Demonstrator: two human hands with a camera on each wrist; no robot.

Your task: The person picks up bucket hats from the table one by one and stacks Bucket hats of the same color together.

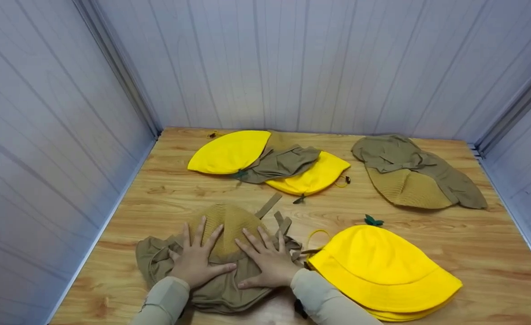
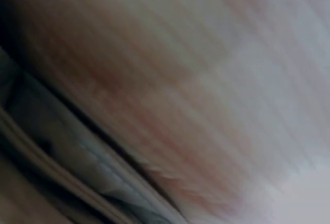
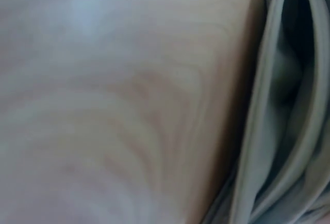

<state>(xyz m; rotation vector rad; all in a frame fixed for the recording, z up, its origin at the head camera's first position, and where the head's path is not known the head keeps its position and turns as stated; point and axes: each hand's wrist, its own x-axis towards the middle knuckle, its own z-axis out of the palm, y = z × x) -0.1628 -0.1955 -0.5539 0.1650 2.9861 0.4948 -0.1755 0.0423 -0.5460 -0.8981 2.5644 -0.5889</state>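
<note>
In the head view, a khaki sun hat point(image 1: 233, 295) with a tan woven crown lies at the near left of the table. My left hand point(image 1: 197, 264) rests flat on it, fingers spread over the lower crown. Beside it my right hand point(image 1: 270, 264) presses on the same hat with its fingers fanned out. Strap ends point(image 1: 269, 206) stick out from the hat's right side. In the left wrist view the hat's folded edge point(image 2: 93, 157) crosses the lower left corner. Layered brim folds point(image 3: 273, 131) show at the right of the right wrist view. Neither wrist view shows fingers.
Yellow bucket hats point(image 1: 382, 262), stacked, lie right of my right forearm, a green leaf tip on top. At the back, a yellow hat point(image 1: 229, 152) and another yellow hat point(image 1: 292, 183) overlap a khaki one point(image 1: 288, 162). Another khaki hat point(image 1: 409, 187) lies back right. Pale walls point(image 1: 274, 63) enclose the table.
</note>
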